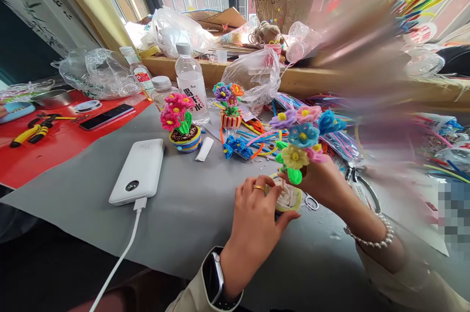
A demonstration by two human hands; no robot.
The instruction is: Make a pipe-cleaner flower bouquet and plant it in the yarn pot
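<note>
My left hand (256, 219), with a ring and a watch at its wrist, curls round the rim of a small yellow-edged pot (299, 199). Its index finger reaches over the whitish filling (288, 198) inside, and the thumb lies along the near rim. Just above the pot, my right hand (323, 175) is closed on the lower part of a bunch of fuzzy pipe-cleaner flowers (303, 134), in blue, yellow, pink and purple with green leaves. The flowers hide its fingertips. The stem end appears to touch the filling.
A potted pink flower (179, 118) and a striped pot of mixed flowers (231, 113) stand behind. Loose blue flowers (237, 146), a white power bank (138, 170), a water bottle (191, 82), pliers (36, 131) and a phone (107, 116) lie around. A blurred shape (382, 96) covers the right side.
</note>
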